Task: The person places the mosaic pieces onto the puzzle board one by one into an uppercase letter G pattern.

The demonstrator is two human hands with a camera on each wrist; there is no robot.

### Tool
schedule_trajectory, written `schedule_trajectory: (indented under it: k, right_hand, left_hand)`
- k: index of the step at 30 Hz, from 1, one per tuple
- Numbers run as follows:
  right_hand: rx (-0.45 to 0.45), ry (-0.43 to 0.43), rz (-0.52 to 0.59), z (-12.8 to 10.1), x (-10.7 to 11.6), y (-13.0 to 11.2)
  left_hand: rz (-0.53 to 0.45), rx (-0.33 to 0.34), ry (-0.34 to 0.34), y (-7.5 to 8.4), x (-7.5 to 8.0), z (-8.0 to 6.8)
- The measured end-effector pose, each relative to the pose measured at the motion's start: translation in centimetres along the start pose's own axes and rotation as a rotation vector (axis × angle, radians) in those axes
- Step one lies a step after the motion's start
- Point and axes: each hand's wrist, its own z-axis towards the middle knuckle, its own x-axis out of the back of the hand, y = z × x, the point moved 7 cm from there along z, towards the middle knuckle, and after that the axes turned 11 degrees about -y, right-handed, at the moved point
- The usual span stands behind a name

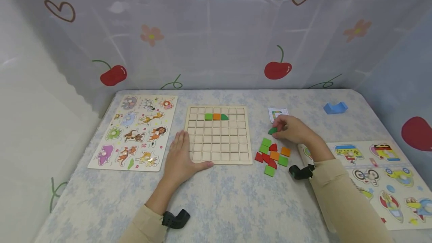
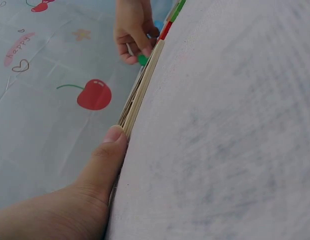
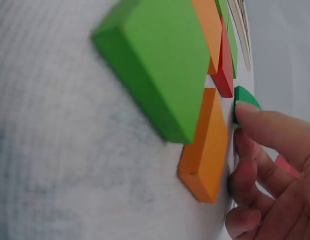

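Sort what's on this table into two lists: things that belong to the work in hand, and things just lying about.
In use:
- wooden grid board, held flat by the left hand
- dark green piece, pinched by the right hand
- loose green, red and orange tiles
- small pattern card

Lying about:
- animal peg puzzle
- vehicle peg puzzle
- blue block

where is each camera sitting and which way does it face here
Head: worn high, facing forward and down at the grid board; both forearms, left hand and right hand show.
Left wrist: low at the table, looking along the board's edge; the left thumb shows.
Right wrist: low by the loose blocks; right fingers show.
Shared: all three show the dark green piece in the right hand's grip.
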Motion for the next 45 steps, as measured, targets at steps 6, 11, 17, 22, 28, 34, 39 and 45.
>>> schedule_trajectory:
  k: [6, 11, 17, 22, 28, 34, 39, 45]
  right_hand:
    - [0.043, -0.019, 0.056, 0.4, -0.2, 0.0]
    - [0.074, -0.011, 0.083, 0.6, -0.1, 0.0]
    - [0.067, -0.014, 0.105, 1.0, -0.2, -0.1]
    - [0.051, -0.014, 0.107, 1.6, -0.2, -0.2]
    - [0.058, 0.022, 0.106, 2.4, -0.3, -1.2]
    - [0.096, 0.045, 0.12, 3.7, -0.9, -3.3]
    - [0.118, 0.052, 0.143, 4.9, -1.6, -5.1]
    - [0.142, 0.055, 0.198, 6.5, -2.5, -7.8]
  left_hand:
    - [-0.002, 0.0, 0.003, -0.1, 0.0, 0.0]
    - [-0.007, 0.004, 0.003, -0.2, -0.1, 0.0]
    - [0.0, 0.001, 0.009, -0.2, -0.1, 0.1]
    - [0.004, -0.005, 0.012, -0.1, 0.0, 0.1]
    - [0.002, -0.004, 0.009, 0.0, 0.0, 0.0]
    - [-0.001, 0.002, 0.007, -0.2, -0.2, 0.1]
    - [0.01, 0.005, 0.008, -0.2, -0.3, 0.1]
    - [0.008, 0.004, 0.007, -0.1, -0.2, 0.1]
